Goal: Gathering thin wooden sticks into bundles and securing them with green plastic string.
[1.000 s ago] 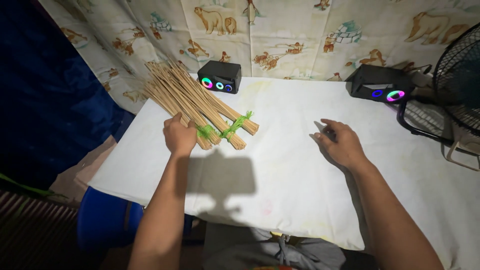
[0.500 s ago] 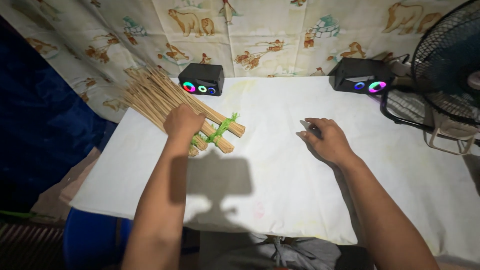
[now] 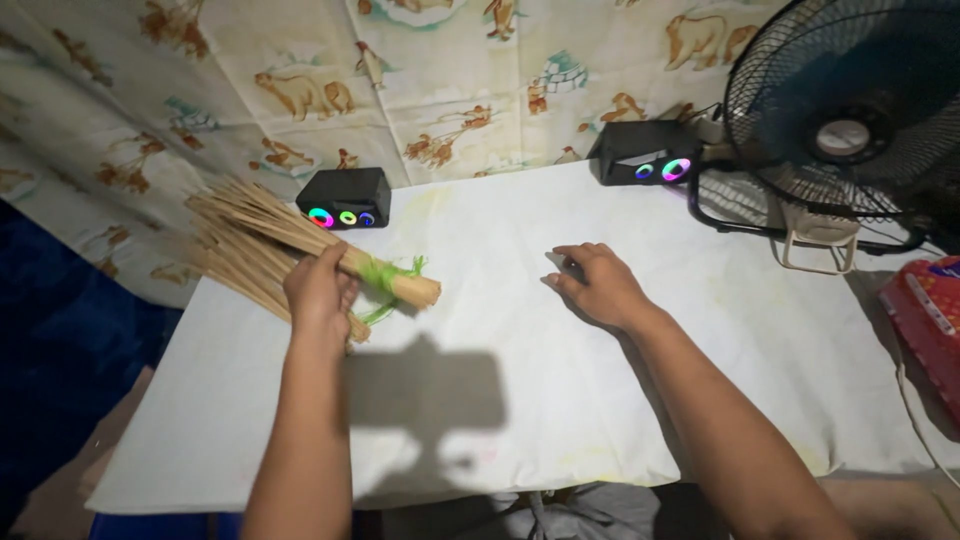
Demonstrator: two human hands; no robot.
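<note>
Head view: the left hand has its grip closed around a bundle of sticks tied with green string, at the white worktop's left edge. The right hand rests flat mid-worktop, grip loose and empty.

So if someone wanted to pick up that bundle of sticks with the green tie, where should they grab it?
Probably just behind the green tie, where the bundle of sticks is bound tight and narrow; toward the far-left end the sticks fan out loose. Come from above or the near side, wrapping across the sticks. The left hand grips there already, while the right hand rests flat on the white table.
</note>
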